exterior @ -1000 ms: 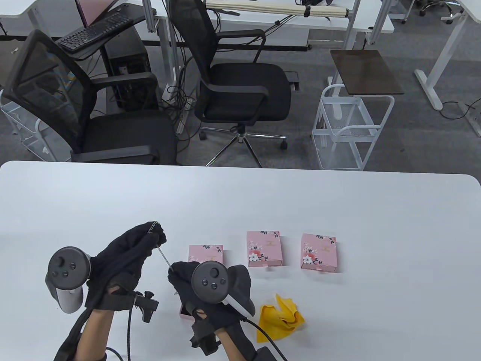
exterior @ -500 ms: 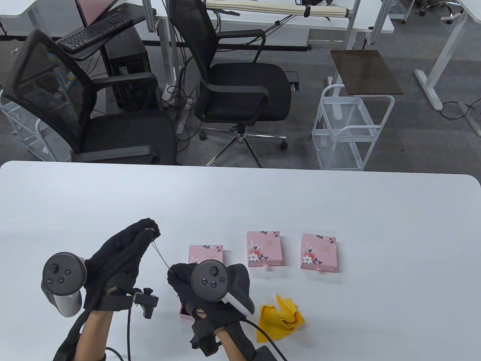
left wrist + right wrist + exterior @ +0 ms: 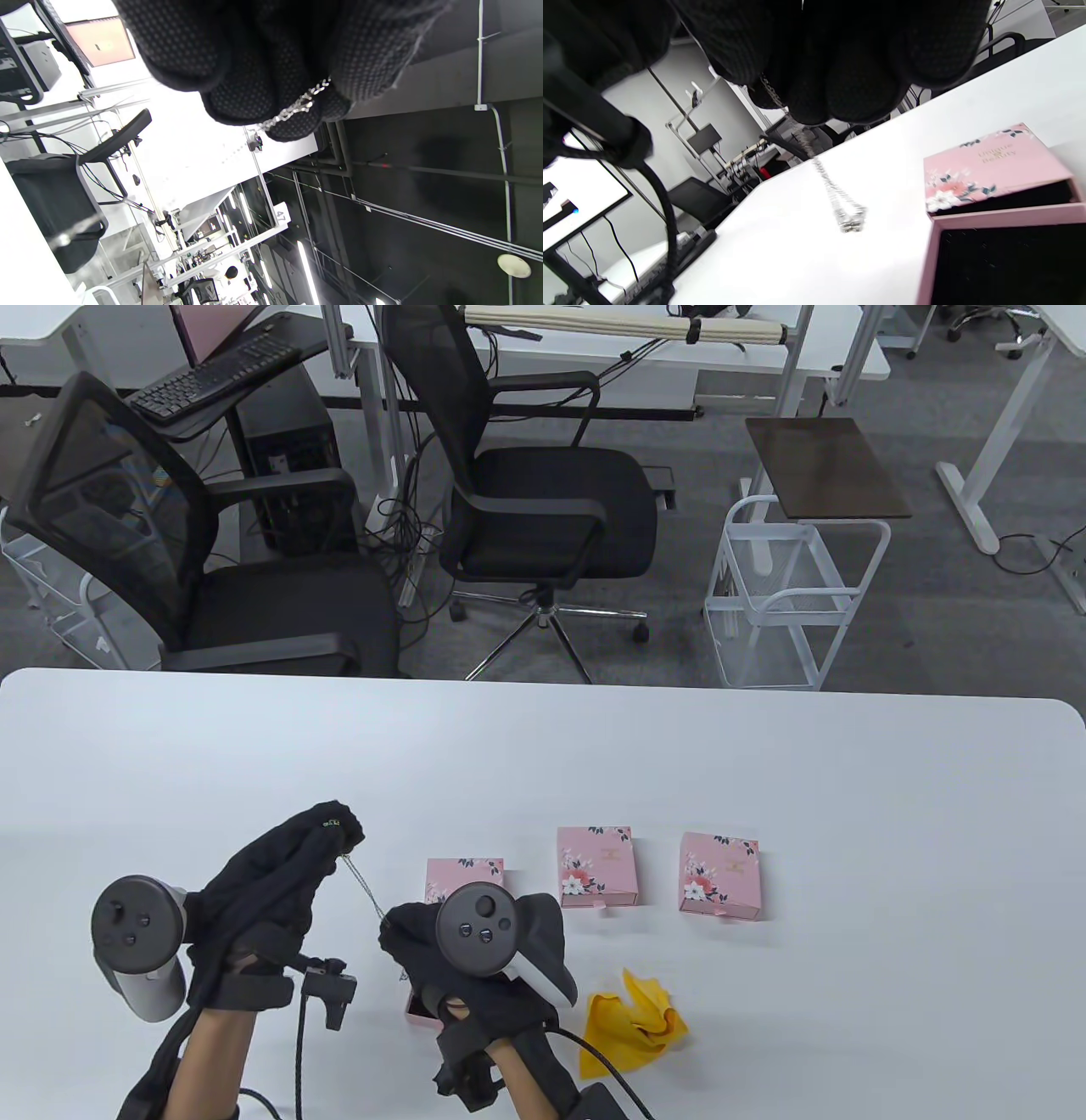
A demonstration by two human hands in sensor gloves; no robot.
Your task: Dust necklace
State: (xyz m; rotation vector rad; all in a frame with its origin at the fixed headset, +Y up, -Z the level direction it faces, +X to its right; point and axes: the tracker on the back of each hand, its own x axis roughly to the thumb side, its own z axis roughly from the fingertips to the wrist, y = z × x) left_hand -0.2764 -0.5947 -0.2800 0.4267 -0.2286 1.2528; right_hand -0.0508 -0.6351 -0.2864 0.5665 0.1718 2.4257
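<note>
The necklace point(image 3: 363, 886) is a thin silver chain, and I've got it stretched in a taut slanted line above the desk point(image 3: 764, 780), pinched at each end by my hands. In the right wrist view its small sparkly pendant point(image 3: 849, 219) dangles just beside the open pink box point(image 3: 1001, 220).

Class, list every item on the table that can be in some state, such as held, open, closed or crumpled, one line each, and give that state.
Thin silver chain necklace: held stretched between both hands, pendant dangling.
Left hand: fingertips pinch the chain.
Right hand: fingers curled on the chain.
Pink floral sliding gift box under the right hand: drawer out, black inside.
Middle pink floral box: closed.
Right pink floral box: closed.
Yellow cloth: crumpled, untouched.
</note>
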